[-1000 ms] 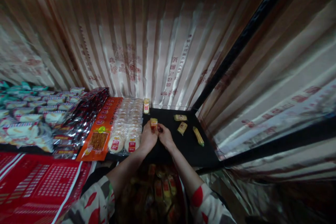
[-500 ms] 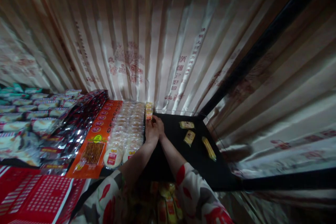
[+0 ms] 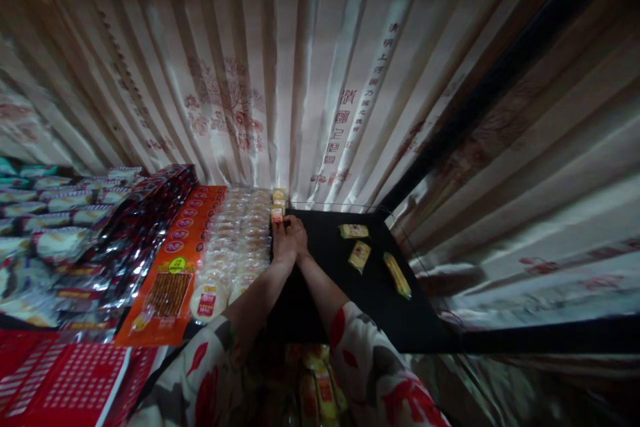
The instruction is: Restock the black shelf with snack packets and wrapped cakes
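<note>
A short row of small yellow-wrapped snack packets (image 3: 278,199) runs along the right side of the round flat biscuits in clear wrap (image 3: 243,240). At the row's near end, my left hand (image 3: 284,245) has its fingers closed on a yellow snack packet with a red label (image 3: 277,215). Beside it, touching, my right hand (image 3: 299,235) has bent fingers at the same packet's right edge. The fingertips are partly hidden and dim. More yellow snack packets (image 3: 325,393) lie below my forearms, in shadow.
Three loose yellow packets, one of them long (image 3: 397,275), lie on the black table (image 3: 320,313) at right. To the left are an orange snack bag (image 3: 170,287), dark shiny packs (image 3: 135,233), white packets (image 3: 63,240) and a red basket (image 3: 75,373). Pleated curtains (image 3: 280,80) stand behind.
The view has turned slightly, so the goods and curtain sit a little further left. Both hands stay together at the near end of the yellow row, with only a small shift.
</note>
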